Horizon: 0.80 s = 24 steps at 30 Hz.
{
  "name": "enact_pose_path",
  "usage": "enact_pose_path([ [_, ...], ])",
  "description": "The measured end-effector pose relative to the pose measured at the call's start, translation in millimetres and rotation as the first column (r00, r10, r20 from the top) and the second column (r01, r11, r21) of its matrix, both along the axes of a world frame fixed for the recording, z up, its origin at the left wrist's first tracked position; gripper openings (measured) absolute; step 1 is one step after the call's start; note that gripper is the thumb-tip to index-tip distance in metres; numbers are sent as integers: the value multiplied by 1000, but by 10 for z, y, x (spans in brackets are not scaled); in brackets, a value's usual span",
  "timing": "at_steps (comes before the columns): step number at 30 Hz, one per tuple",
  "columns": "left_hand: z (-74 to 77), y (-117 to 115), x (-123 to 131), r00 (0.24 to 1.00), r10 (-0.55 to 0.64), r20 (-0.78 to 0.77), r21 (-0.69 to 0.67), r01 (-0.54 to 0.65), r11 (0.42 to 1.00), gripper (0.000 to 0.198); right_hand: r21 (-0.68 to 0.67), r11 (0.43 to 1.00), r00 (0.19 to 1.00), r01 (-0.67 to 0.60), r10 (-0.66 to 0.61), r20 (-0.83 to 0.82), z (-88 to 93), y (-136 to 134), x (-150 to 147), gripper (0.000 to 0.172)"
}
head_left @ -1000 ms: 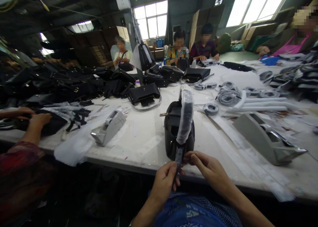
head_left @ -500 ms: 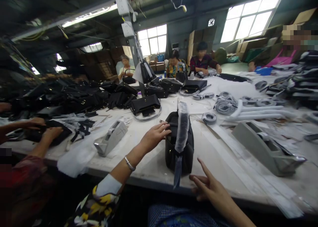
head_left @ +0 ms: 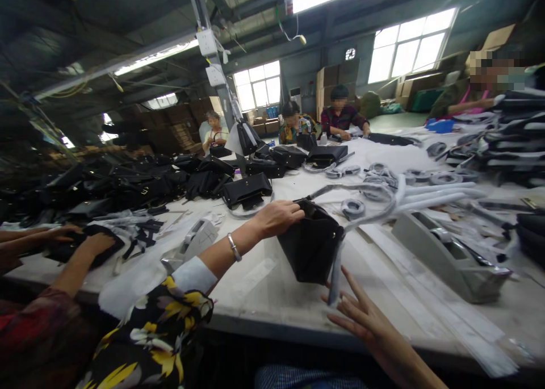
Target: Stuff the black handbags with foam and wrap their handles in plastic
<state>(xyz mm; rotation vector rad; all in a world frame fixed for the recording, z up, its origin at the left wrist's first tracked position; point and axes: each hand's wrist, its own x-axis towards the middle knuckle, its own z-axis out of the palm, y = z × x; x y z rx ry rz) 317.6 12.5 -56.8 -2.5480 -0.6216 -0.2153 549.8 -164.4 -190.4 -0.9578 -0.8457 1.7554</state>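
A black handbag (head_left: 309, 255) is tilted above or on the white table (head_left: 251, 281) in front of me; whether its bottom touches I cannot tell. My left hand (head_left: 279, 217) grips its top edge, fingers curled over the rim. From the bag's right side a plastic-wrapped strap (head_left: 394, 204) loops out to the right, and a wrapped strap end (head_left: 335, 278) hangs down. Beside that end, my right hand (head_left: 357, 309) has its fingers spread and holds nothing; whether a fingertip brushes the strap is unclear.
Grey tape dispensers stand on both sides, left (head_left: 191, 241) and right (head_left: 451, 258). Another black handbag (head_left: 247, 190) lies beyond, near a large pile of black bags (head_left: 128, 190). Coiled wrapped straps (head_left: 352, 208) lie at right. A co-worker's hands (head_left: 96, 244) handle black material at left.
The bag has turned, so a broad side now faces me, and its wrapped strap has swung out to the right. My left hand has moved slightly up and right with the bag.
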Motion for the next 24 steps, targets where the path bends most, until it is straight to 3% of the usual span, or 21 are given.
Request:
enact_pose_path([
  [3, 127, -73, 234, 996, 64, 67, 64, -69, 996, 18, 29, 981, 981, 194, -194, -5, 52, 52, 81, 94],
  [5, 157, -135, 339, 983, 128, 131, 95, -141, 985, 18, 3, 966, 965, 257, -257, 44, 57, 56, 103, 96],
  [7, 134, -219, 420, 959, 197, 203, 107, -222, 969, 18, -64, 974, 975, 219, -216, 55, 49, 44, 71, 98],
  [11, -75, -492, 681, 923, 268, 277, 76, -299, 951, 16, -156, 985, 988, 78, -98, -123, 36, 85, -119, 95],
  [15, -326, -808, 1043, 918, 211, 336, -59, -203, 977, 13, -113, 981, 987, 157, -161, -24, -52, 280, -204, 96],
  [18, -389, -1061, 1031, 907, -4, 421, -97, 49, 994, 9, 8, 962, 948, 271, -269, 172, -185, 415, -66, 114],
  [20, -414, -1253, 794, 812, -203, 547, -3, 245, 970, 15, 120, 932, 874, 341, -361, 325, -255, 436, 84, 118],
  [21, -446, -1347, 624, 733, -251, 632, 61, 275, 959, 22, 184, 915, 821, 360, -404, 403, -276, 419, 156, 115],
  [22, -500, -1432, 442, 657, -240, 715, 108, 235, 966, 29, 242, 902, 771, 357, -431, 469, -288, 382, 218, 108],
  [23, -577, -1505, 264, 539, -163, 827, 135, 92, 987, 35, 277, 902, 736, 330, -430, 522, -291, 331, 262, 99],
  [24, -679, -1565, 110, 375, -27, 927, 64, -85, 994, 40, 275, 918, 731, 287, -395, 556, -286, 267, 286, 90],
])
